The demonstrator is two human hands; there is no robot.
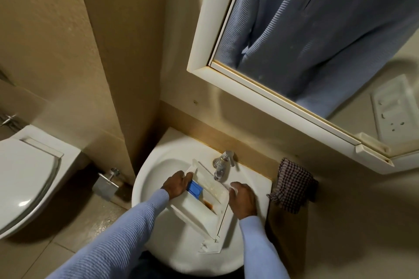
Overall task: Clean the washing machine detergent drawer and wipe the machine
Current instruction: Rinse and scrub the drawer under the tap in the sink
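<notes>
Above a round white sink [145,183], a large white-framed mirror [317,29] fills the upper right of a beige bathroom and reflects a person's ribbed blue sweater. A white toilet [29,179] with its lid down sits at the left. Held over the sink is the white plastic detergent drawer [199,208], taken out of the washing machine, which is not in view. The drawer's long axis runs away from the person, slanting a little leftward: its flat front panel is nearest the body and its far end lies just below the chrome tap [221,165]. A dark checked cloth [292,188] hangs over the sink's right back corner, just beyond the right hand and well apart from the left. The left hand [175,184] grips the drawer's left wall near its far end, fingers curled over the rim. The right hand [242,199] holds the opposite wall, fingers seemingly bent over its edge. A blue insert [193,188] sits in the compartment beside the left hand. A brown stain [207,203] marks the middle compartment. Whether water is running cannot be told.
</notes>
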